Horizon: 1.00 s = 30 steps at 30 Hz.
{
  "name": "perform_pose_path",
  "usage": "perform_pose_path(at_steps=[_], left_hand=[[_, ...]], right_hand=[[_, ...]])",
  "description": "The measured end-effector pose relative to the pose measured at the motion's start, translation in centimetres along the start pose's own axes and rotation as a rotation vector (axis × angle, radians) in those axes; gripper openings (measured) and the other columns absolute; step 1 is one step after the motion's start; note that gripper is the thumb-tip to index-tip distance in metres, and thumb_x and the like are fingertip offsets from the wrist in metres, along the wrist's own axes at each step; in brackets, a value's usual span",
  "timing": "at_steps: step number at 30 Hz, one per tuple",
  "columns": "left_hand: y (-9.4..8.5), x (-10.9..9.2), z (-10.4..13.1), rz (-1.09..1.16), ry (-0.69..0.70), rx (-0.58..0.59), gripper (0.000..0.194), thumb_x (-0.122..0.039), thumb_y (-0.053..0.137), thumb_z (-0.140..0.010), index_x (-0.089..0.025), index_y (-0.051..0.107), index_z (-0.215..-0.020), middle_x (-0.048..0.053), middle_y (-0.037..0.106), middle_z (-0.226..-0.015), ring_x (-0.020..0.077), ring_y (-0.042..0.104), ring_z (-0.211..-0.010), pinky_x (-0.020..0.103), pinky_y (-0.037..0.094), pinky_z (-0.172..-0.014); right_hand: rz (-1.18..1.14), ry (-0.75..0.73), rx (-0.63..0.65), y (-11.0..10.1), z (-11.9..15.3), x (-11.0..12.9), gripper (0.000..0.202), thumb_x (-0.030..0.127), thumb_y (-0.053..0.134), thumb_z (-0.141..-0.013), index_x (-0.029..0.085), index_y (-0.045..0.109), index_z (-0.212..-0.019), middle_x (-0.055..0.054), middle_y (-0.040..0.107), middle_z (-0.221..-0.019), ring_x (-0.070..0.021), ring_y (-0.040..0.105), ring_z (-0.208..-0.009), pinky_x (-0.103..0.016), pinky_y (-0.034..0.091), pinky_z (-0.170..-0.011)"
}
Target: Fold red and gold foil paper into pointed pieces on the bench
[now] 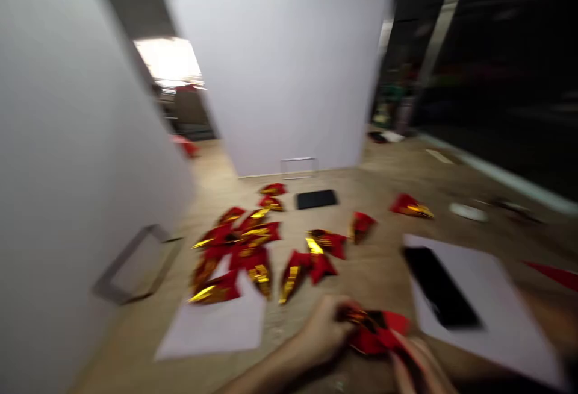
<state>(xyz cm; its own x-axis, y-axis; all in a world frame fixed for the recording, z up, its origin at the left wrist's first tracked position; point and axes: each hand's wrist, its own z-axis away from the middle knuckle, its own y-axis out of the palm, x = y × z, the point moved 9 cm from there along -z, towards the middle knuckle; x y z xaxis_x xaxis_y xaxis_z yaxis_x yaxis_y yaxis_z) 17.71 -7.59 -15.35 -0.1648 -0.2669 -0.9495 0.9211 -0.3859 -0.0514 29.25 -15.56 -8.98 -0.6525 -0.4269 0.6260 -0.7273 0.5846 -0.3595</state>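
Near the bottom edge, my left hand (326, 329) is closed on the left end of a folded red and gold paper piece (372, 341). My right hand (418, 362) grips the lower right part of the same piece, with its fingers partly blurred. Several similar red and gold folded pieces (257, 234) lie heaped to the upper left, some of them on a white sheet (239, 328). Others are spread in front of my hands, among them a small one (362, 226) and a further one (412, 206) to the right.
White upright boards stand at the back (289, 75) and left (90, 141). A dark flat rectangle (316, 199) lies by the back board. On the right, a black phone-like slab (442, 288) rests on white paper (501, 303), beyond it a white oval object (468, 212).
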Motion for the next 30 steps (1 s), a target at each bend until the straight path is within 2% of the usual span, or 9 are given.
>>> perform_pose_path(at_steps=[2,3,6,10,14,23,27,30], left_hand=[[-0.9,0.1,-1.2,-0.02,0.025,0.053,0.022,-0.017,0.06,-0.062,-0.016,0.072,-0.081,0.003,0.072,-0.08,0.0189,0.062,-0.08,0.028,0.05,-0.077],[-1.2,0.1,-2.0,-0.026,0.032,0.087,0.022,-0.019,0.061,-0.063,-0.016,0.072,-0.082,0.004,0.071,-0.08,0.0196,0.062,-0.08,0.029,0.049,-0.077],[-1.5,0.1,-2.7,-0.03,0.031,0.143,0.02,-0.023,0.062,-0.064,-0.016,0.072,-0.08,0.003,0.071,-0.077,0.02,0.062,-0.076,0.029,0.049,-0.073],[-1.1,0.2,-1.6,-0.018,0.006,0.092,0.023,-0.021,0.061,-0.061,-0.015,0.074,-0.079,0.004,0.072,-0.075,0.0195,0.063,-0.072,0.028,0.048,-0.07],[-1.3,0.3,-1.8,0.008,-0.006,0.043,0.023,-0.02,0.062,-0.058,-0.015,0.074,-0.077,0.003,0.072,-0.072,0.0184,0.062,-0.069,0.027,0.048,-0.067],[-1.3,0.5,-1.7,0.023,-0.015,0.057,0.024,-0.017,0.059,-0.057,-0.013,0.074,-0.076,0.003,0.072,-0.072,0.0185,0.064,-0.07,0.027,0.049,-0.067],[-1.2,1.1,-2.0,0.006,-0.009,0.103,0.02,-0.016,0.062,-0.063,-0.014,0.072,-0.079,0.002,0.071,-0.074,0.0182,0.064,-0.073,0.028,0.05,-0.072],[-1.4,1.2,-1.9,-0.02,0.01,0.13,0.013,-0.022,0.07,-0.079,-0.013,0.071,-0.089,0.003,0.071,-0.084,0.0193,0.066,-0.082,0.032,0.054,-0.079]], right_hand=[[0.133,-0.023,-0.026,-1.3,0.2,-1.8,0.016,0.036,0.06,-0.102,0.032,0.068,-0.115,-0.003,0.073,-0.102,-0.019,0.072,-0.092,-0.029,0.064,-0.074],[0.141,-0.045,-0.014,-1.5,0.2,-2.4,0.018,0.029,0.054,-0.104,0.03,0.068,-0.116,-0.003,0.073,-0.095,-0.0167,0.073,-0.086,-0.025,0.064,-0.073],[0.026,-0.034,0.025,-1.6,0.0,-3.5,0.028,0.011,0.05,-0.1,0.021,0.068,-0.119,-0.006,0.073,-0.092,-0.0165,0.074,-0.084,-0.023,0.063,-0.075],[-0.065,-0.029,0.031,-1.6,0.1,-2.9,0.032,0.005,0.054,-0.095,0.019,0.07,-0.119,-0.008,0.074,-0.094,-0.0177,0.075,-0.086,-0.024,0.063,-0.077],[-0.1,-0.035,0.047,-1.4,0.5,-3.4,0.034,0.005,0.055,-0.094,0.02,0.07,-0.12,-0.008,0.075,-0.095,-0.0185,0.076,-0.086,-0.023,0.063,-0.077],[-0.07,-0.057,0.032,-1.6,0.5,-3.4,0.032,0.009,0.056,-0.096,0.021,0.072,-0.121,-0.009,0.076,-0.098,-0.0193,0.077,-0.088,-0.023,0.063,-0.076],[-0.027,-0.033,-0.011,-2.1,0.7,-2.6,0.022,0.024,0.065,-0.096,0.021,0.075,-0.115,-0.009,0.075,-0.093,-0.021,0.075,-0.084,-0.025,0.063,-0.07],[-0.038,-0.063,-0.018,-0.8,0.6,-1.3,0.024,0.037,0.07,-0.095,0.022,0.075,-0.113,-0.009,0.073,-0.101,-0.0218,0.073,-0.089,-0.028,0.063,-0.073]])
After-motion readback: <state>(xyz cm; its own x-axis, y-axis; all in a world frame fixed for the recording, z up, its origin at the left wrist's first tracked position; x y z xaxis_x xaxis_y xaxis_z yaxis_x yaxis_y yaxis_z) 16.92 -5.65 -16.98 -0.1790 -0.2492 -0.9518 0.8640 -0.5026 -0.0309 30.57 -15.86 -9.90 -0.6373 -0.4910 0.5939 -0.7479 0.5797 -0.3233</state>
